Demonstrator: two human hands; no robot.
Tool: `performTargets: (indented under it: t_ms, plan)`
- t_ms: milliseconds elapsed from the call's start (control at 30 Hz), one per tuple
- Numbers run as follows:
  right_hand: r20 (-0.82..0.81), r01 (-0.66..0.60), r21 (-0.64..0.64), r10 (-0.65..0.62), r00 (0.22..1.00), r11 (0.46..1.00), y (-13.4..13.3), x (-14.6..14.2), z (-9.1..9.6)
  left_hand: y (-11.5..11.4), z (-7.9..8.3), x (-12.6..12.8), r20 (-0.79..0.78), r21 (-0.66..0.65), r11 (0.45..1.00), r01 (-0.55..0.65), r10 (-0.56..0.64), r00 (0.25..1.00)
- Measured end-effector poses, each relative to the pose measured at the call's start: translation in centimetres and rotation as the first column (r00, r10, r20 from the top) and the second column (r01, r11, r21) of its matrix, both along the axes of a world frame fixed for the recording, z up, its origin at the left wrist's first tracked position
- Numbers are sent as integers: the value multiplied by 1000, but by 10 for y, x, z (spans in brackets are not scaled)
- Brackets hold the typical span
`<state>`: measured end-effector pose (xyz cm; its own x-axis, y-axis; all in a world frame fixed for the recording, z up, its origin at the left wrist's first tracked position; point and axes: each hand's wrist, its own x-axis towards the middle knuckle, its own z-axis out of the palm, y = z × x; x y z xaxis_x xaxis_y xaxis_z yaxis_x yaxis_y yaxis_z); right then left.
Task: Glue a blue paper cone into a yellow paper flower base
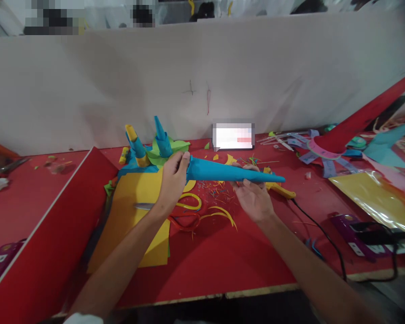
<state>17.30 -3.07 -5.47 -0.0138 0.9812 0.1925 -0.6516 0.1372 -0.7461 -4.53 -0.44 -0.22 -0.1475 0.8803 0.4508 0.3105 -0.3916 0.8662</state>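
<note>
A long blue paper cone [219,170] lies level above the table, its tip pointing right. My left hand [175,173] grips the wide end, thumb along the near rim. Under the narrower half is my right hand [254,198], with fingers behind the cone and the thumb in front. Below my hands, scissors [191,208] with a yellow and a red handle rest partly on yellow paper sheets [135,193]. A yellow glue gun [283,190] with a black cord sits just past my right hand, partly hidden by the cone.
Blue paper cones [162,141] with green leaf shapes stand at the back. A phone [234,136] leans on the white wall [104,81]. Left is a red divider [64,225]; right are a red cone [357,119] and a purple power strip [351,236]. Paper scraps litter the red table.
</note>
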Motion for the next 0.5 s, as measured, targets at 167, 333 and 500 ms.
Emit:
performTargets:
  t_ms: [167,333,500]
  plan:
    - [24,-19,3,19,1000,1000,-1,-3,0,-7,2,1,-118,44,996,-71,76,990]
    - [25,-46,-69,47,999,997,-1,-6,-9,-8,0,1,-161,91,990,-107,120,980]
    - [-38,76,-129,-82,996,989,8,-1,-24,-5,1,1,80,36,998,-56,53,995]
